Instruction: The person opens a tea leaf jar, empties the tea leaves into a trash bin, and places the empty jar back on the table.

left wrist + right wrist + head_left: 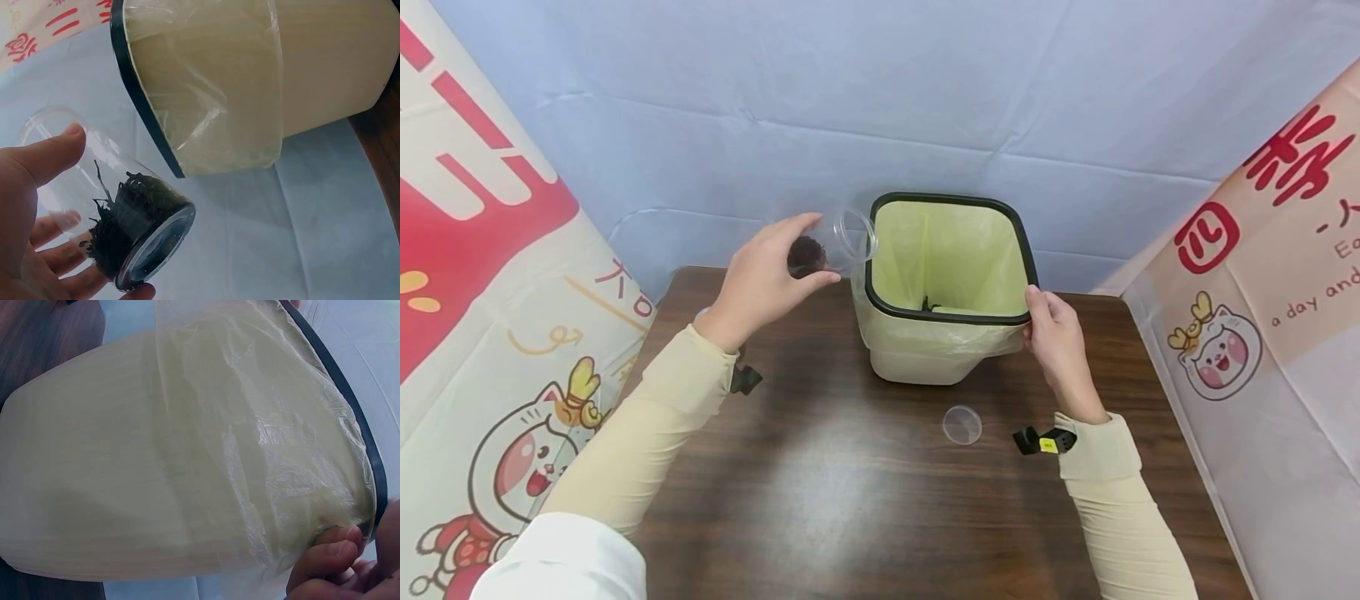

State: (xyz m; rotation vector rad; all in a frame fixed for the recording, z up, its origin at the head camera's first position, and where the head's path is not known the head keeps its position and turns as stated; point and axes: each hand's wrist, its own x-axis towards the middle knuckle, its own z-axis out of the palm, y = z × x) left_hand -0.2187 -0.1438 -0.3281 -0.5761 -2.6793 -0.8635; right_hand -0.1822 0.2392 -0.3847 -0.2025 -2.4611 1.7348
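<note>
My left hand [765,271] grips a clear plastic jar [103,150], tipped sideways with its mouth toward the trash can [917,367]. Dark, stringy dried leaves [134,215] lie bunched near the jar's base. At the can's left side, the jar's open end overlaps the black rim [951,315] in the head view. My right hand [1057,337] pinches that rim at its front right corner, thumb on top and fingers under the edge. A yellow-green liner bag [977,242] covers the can's inside and folds over its outer wall. Some dark bits [929,305] show inside.
A round clear lid [962,425] lies on the brown wooden table [850,508] in front of the can. Pale blue cloth [850,92] hangs behind. Printed panels [1247,333] stand along both sides.
</note>
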